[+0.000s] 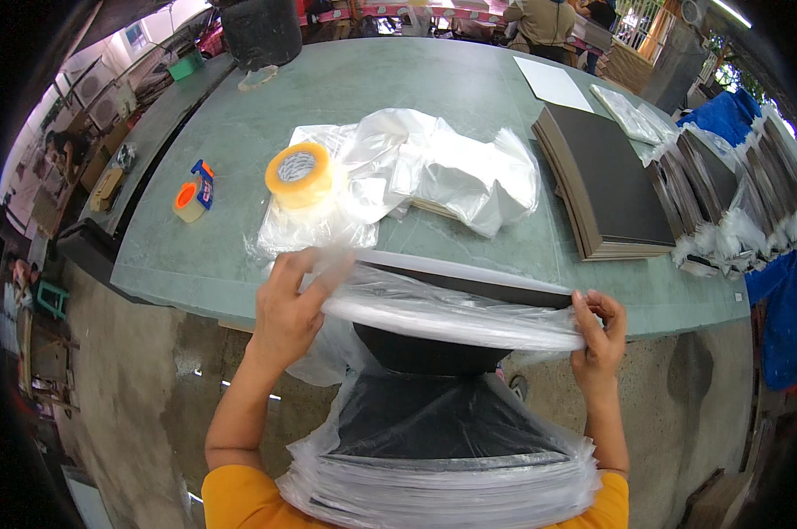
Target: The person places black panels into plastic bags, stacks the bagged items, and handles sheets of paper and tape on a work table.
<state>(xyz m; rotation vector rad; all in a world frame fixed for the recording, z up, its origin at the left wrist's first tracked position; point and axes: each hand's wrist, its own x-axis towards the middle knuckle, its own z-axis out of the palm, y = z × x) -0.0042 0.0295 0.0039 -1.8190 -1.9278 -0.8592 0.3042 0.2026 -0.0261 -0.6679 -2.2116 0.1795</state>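
A clear plastic bag (pixel 455 310) with a black board (pixel 478 286) inside stretches between my hands at the table's near edge. My left hand (pixel 294 295) is closed on the bag's left end; its fingertips are slightly blurred. At the other end, my right hand (pixel 599 328) pinches the corner between thumb and fingers. A thick pile of bagged black boards (pixel 451 419) rests against my body below, between my forearms. Just beyond my left hand, a roll of clear yellowish tape (pixel 298 175) sits on folded plastic.
The green table (pixel 240 119) carries loose plastic bags (pixel 469 172), a stack of dark boards (pixel 603 181), and bundled boards in plastic (pixel 715 189) at right. A tape dispenser (pixel 203 183) and small orange-cored tape roll (pixel 188 203) lie left. A black bucket (pixel 259 35) stands far left.
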